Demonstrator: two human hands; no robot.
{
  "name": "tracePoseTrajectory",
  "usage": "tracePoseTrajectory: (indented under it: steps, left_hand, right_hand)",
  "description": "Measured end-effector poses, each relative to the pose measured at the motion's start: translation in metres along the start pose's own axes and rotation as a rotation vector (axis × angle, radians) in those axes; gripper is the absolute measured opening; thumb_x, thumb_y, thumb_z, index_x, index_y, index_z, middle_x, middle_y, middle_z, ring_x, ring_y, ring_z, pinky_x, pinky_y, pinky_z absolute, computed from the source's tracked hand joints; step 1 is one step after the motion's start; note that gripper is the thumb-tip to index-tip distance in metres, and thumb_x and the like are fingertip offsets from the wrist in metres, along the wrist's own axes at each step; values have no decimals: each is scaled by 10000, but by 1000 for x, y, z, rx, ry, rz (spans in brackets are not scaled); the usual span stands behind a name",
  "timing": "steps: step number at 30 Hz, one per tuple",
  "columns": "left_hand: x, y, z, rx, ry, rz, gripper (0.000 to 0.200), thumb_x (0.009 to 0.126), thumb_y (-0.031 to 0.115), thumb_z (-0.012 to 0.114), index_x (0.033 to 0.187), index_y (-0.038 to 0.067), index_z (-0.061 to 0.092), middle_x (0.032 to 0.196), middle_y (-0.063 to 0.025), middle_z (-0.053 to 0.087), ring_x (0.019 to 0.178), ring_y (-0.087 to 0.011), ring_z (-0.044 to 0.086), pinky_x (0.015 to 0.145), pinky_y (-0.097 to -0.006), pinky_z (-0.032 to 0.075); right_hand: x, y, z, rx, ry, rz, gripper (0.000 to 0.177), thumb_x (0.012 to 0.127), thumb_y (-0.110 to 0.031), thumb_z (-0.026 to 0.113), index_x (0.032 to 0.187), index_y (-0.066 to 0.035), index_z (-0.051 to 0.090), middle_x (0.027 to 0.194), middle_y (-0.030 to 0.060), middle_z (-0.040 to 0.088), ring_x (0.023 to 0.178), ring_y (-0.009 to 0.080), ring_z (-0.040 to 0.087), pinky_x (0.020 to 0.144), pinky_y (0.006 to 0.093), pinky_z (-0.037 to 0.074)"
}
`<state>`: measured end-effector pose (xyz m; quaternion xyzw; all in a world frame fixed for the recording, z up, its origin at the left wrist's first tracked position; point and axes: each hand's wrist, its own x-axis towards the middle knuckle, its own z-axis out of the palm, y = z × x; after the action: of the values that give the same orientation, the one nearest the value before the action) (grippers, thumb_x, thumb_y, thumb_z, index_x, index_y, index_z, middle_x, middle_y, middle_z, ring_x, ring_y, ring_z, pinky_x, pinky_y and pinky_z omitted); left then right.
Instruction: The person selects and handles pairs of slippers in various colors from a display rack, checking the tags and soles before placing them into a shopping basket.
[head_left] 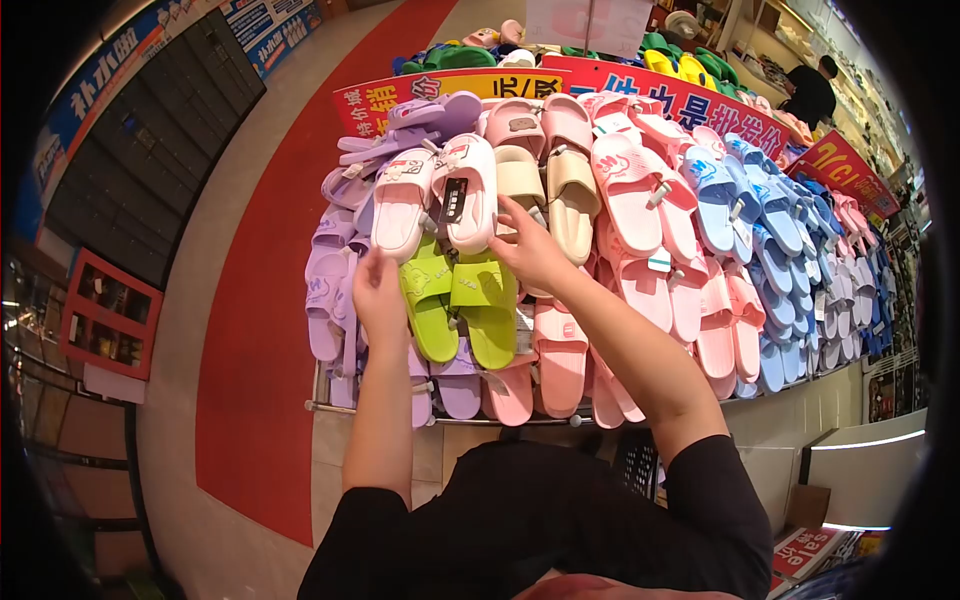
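Note:
A pair of pale pink slippers (403, 205) with cartoon patches lies between my hands, above a green pair (483, 315). At the heel of the left slipper is my left hand (380, 285), its fingers closed against the edge. My right hand (525, 245) touches the outer side of the right slipper (478, 222), which has a black tag, with fingers apart around its heel. Beige slippers (572, 205) lie just right of that hand, and purple ones (327, 285) are to the left.
Rows of pink (635, 210) and blue slippers (775, 250) cover the display to the right. Red signs (690, 105) stand behind them. A metal rail (345, 408) runs along the near edge. Someone in black (810, 95) is in the far right background.

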<state>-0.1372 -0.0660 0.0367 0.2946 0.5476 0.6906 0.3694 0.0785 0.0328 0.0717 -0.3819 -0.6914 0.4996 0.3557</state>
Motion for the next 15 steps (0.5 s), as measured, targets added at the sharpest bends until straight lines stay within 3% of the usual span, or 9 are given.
tracePoseTrajectory:
  steps: [1, 2, 3, 5, 6, 8, 11, 13, 15]
  left_hand:
    - [23, -13, -12, 186, 116, 66, 425, 904, 226, 611, 1203, -69, 546, 1272, -222, 559, 1125, -311, 581, 939, -392, 469]
    - [39, -20, -19, 370, 234, 137, 432, 884, 220, 631, 1195, -73, 565, 1263, -238, 570, 1103, -332, 594, 920, -401, 477]
    - [45, -24, -18, 372, 243, 142, 432, 884, 220, 631, 1195, -73, 565, 1263, -238, 570, 1103, -332, 594, 920, -401, 477]
    - [46, -29, -7, 554, 73, 111, 569, 850, 259, 663, 1305, -47, 515, 1315, -252, 542, 1222, -411, 510, 1004, -442, 421]
    - [43, -31, 0, 556, 80, 107, 569, 850, 259, 663, 1305, -47, 515, 1315, -252, 542, 1222, -411, 510, 1004, -442, 421]
    - [34, -34, 12, 814, 146, 173, 621, 856, 293, 641, 1377, 1, 469, 1416, -221, 477, 1386, -516, 248, 1143, -466, 253]
    - [22, -36, 10, 745, 201, 277, 618, 855, 257, 636, 1380, -14, 455, 1364, -239, 514, 1363, -493, 305, 1140, -474, 253]
    - [2, -33, 4, 668, 99, 297, 633, 847, 200, 638, 1387, -46, 417, 1360, -257, 495, 1349, -470, 328, 1144, -482, 235]
    - [-36, -31, 8, 709, 213, 421, 644, 835, 138, 639, 1389, -67, 382, 1393, -271, 436, 1337, -444, 342, 1142, -492, 230]
  right_hand:
    - [-3, 0, 1, -76, -1, -20, 702, 884, -117, 617, 1486, -16, 270, 1338, 252, 534, 1092, 309, 645, 889, 358, 520]
    - [-3, -3, 2, -228, 11, -60, 604, 855, -118, 629, 1403, 2, 405, 1261, 264, 573, 1075, 356, 632, 904, 384, 509]
    - [-3, -8, 4, -225, 4, -68, 604, 855, -118, 629, 1403, 2, 405, 1261, 264, 573, 1075, 356, 632, 904, 384, 509]
    - [-4, -16, 10, -569, -97, -123, 539, 868, -120, 623, 1370, 3, 470, 1295, 256, 559, 1149, 359, 590, 974, 391, 474]
    - [-1, 4, 18, -579, 34, -266, 466, 858, -127, 618, 1292, 26, 543, 1253, 261, 581, 1140, 392, 578, 999, 401, 454]
    - [4, 11, 18, -582, 36, -256, 436, 853, -129, 610, 1254, 28, 547, 1216, 261, 592, 1117, 400, 578, 981, 421, 460]
    - [-1, 15, 14, -604, 38, -253, 416, 859, -140, 591, 1244, 14, 549, 1249, 271, 569, 1135, 418, 554, 998, 433, 444]
    - [-23, 9, 10, -663, 49, -283, 421, 866, -153, 591, 1256, 4, 555, 1317, 276, 526, 1186, 431, 519, 1023, 437, 423]
    - [-57, 8, 7, -629, 79, -265, 398, 858, -111, 611, 1242, -10, 583, 1329, 243, 533, 1236, 406, 498, 1033, 416, 417]
